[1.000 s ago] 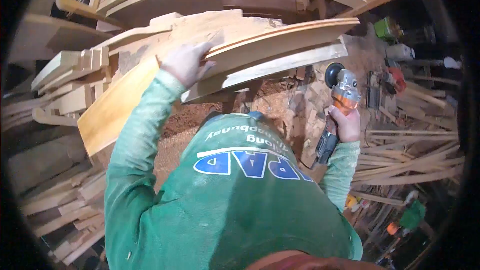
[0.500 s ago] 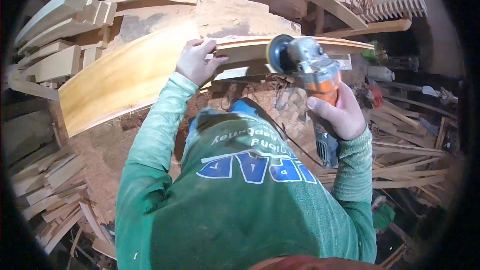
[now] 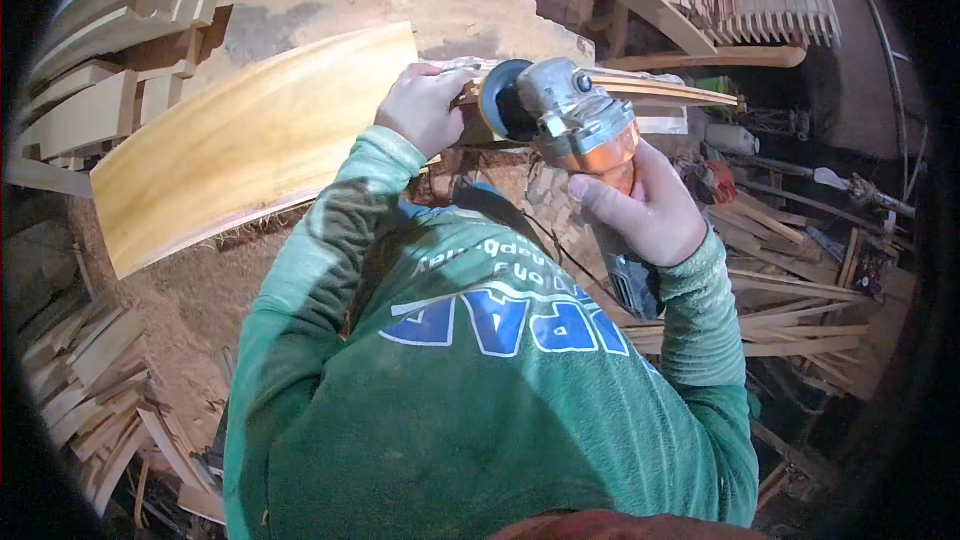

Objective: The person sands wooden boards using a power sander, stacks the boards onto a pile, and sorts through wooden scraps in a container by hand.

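Note:
An orange and grey angle grinder [image 3: 590, 135] with a round sanding disc is gripped in my right hand [image 3: 655, 202]. Its disc stands at the edge of thin curved wooden strips [image 3: 665, 90], close to my left hand; whether it touches them is unclear. My left hand [image 3: 424, 108] is closed on the near end of these strips, its fingertips partly hidden. Left of that hand, a wide curved pale board [image 3: 250, 140] lies on the dusty workbench [image 3: 450, 15].
Cut wooden blocks [image 3: 105, 100] are stacked at the left. Scrap strips [image 3: 800, 310] lie at the right, and more offcuts [image 3: 100, 390] at the lower left. Slatted wooden pieces [image 3: 740, 0] stand at the upper right. A dark cord hangs near my waist.
The grinder and my right hand have moved left, bringing the disc nearer my left hand. My left hand has shifted slightly right, and its fingers have closed more around the strips.

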Motion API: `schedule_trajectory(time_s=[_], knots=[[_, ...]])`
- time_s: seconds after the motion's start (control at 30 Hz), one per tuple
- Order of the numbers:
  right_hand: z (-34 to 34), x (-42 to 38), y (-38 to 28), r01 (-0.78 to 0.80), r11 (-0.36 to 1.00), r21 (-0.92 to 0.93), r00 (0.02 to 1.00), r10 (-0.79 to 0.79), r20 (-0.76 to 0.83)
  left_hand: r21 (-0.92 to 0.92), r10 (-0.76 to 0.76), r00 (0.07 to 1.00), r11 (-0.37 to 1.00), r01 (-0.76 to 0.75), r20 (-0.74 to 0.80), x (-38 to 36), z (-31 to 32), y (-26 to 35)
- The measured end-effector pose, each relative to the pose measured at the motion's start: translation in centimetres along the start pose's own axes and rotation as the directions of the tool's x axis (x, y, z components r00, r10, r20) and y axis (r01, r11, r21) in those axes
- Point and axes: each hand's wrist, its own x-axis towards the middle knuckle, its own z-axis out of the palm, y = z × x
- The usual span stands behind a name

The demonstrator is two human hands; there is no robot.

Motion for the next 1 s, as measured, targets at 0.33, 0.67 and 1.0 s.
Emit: schedule_trajectory(time_s=[0.33, 0.67, 1.0], knots=[[-0.5, 0.8, 1.1, 0.126, 0.950, -0.285, 0.989, -0.141, -0.032, -0.053, 0.085, 0.992, 0.995, -0.090, -0.089, 0.3, 0.0, 0.4], [-6.3, -0.4, 2.2, 0.046, 0.991, -0.125, 0.992, -0.060, -0.111, -0.018, 0.125, 0.976, 0.991, -0.130, -0.177, 0.8, 1.0, -0.6], [-14.5, -1.6, 4.0, -0.115, 0.990, -0.082, 0.969, 0.094, -0.229, -0.055, 0.008, 0.989, 0.998, -0.017, -0.149, 0.5, -0.1, 1.7]])
